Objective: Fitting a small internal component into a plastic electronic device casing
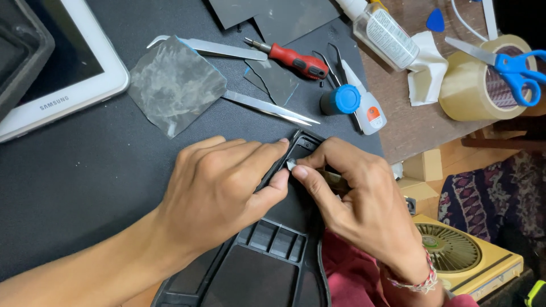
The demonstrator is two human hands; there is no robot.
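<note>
Head view, looking down on a dark work mat (85, 182) over a wooden table (415, 122).

Left hand (219, 187) laid across the upper end of a black plastic frame (267, 256), fingers bent and closed along its left edge, thumb tip pressed near the frame's top corner. Grip firm, frame pinned between fingers and thumb.

Right hand (358, 196) coming in from the right side, thumb and forefinger pinched shut on a small pale piece (290, 165), too small to identify. Piece sitting right at the frame's inner edge, touching the left thumb tip, directly between the two hands. Thin brownish tool handle (333, 181) partly visible under the right fingers; whether gripped or merely lying beneath, cannot tell. Beaded bracelet (418, 278) on the right wrist.

Frame itself running from the hands down to the bottom edge of the picture, its ribbed lower part resting toward the lap, top corner just beyond the fingertips.

Above the hands on the mat: two long metal tweezers (267, 108), a crumpled clear film (173, 85), a red-handled screwdriver (296, 59), a blue-capped glue bottle (355, 102). White tablet (111, 62) at upper left. Further right, a clear bottle (387, 34), a tape roll (475, 85) with blue-handled scissors (512, 65) lying on top. Yellow fan (455, 250) at lower right, well apart from the hands.
</note>
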